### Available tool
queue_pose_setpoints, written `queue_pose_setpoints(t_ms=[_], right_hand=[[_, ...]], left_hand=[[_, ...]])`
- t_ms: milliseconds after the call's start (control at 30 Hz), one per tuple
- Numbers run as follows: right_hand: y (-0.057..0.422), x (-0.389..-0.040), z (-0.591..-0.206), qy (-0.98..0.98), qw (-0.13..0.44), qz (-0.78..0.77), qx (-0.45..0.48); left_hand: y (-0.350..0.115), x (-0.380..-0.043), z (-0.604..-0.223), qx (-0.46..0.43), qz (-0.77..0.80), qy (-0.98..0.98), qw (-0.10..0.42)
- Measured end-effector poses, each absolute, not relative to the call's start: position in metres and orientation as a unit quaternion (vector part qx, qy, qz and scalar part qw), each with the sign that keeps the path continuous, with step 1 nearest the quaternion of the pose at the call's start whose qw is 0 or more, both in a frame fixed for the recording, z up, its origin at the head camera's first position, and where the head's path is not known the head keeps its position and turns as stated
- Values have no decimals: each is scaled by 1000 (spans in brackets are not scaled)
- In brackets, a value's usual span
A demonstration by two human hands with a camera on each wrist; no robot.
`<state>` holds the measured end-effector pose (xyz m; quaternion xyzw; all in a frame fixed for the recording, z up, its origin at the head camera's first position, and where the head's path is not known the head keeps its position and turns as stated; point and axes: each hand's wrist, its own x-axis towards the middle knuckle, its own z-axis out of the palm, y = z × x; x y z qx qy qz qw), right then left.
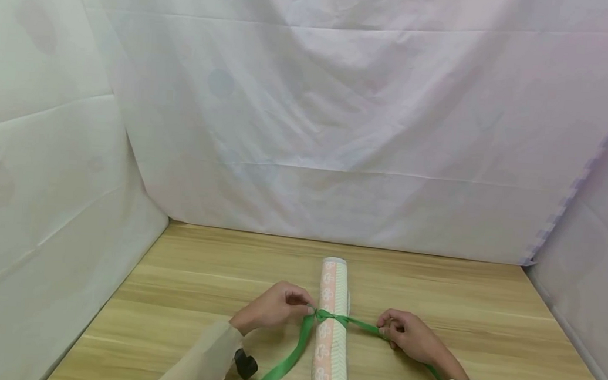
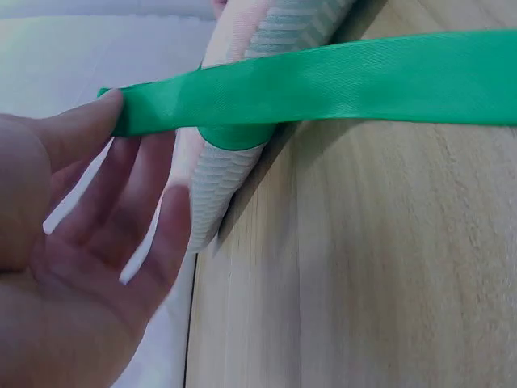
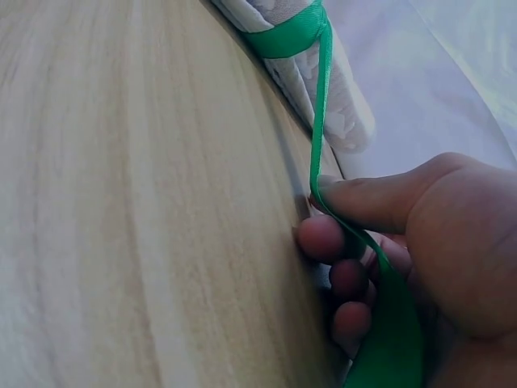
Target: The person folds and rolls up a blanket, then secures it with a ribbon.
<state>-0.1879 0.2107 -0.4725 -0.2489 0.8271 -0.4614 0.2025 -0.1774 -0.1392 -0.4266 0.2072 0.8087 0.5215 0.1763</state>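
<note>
A rolled cloth or mat (image 1: 330, 357) with pink and pale zigzag patterning lies lengthwise on the table. Round its middle runs a green ribbon (image 1: 292, 359), crossed or knotted on top. At the roll's left side my left hand (image 1: 275, 306) pinches the ribbon between thumb and fingers close to the knot, and a long tail hangs down toward the front. My right hand (image 1: 405, 335), right of the roll, pinches the other end, which stretches straight from the knot. In the right wrist view the ribbon (image 3: 321, 105) narrows into the fingers, its tail (image 3: 392, 331) passing under the palm.
The wood-grain table (image 1: 197, 277) extends on both sides of the roll. White cloth (image 1: 308, 125) hangs behind it, with more cloth at the left and right edges. Dark wrist-worn devices (image 1: 245, 364) show at both sleeves.
</note>
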Motion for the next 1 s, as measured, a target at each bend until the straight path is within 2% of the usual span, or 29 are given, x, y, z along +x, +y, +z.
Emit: queue_pose_setpoints(t_ms=[133, 267, 633, 1000], right_hand=[[210, -188, -474, 833, 195, -458, -241], [211, -187, -473, 839, 188, -454, -233], [210, -190, -454, 808, 194, -518, -203], [190, -189, -407, 741, 221, -609, -176]], left_hand=[[-137, -178, -426, 205, 500, 831, 129], [-136, -178, -425, 212, 498, 834, 109], [-133, -174, -422, 195, 479, 849, 107], [-130, -175, -422, 185, 487, 846, 112]])
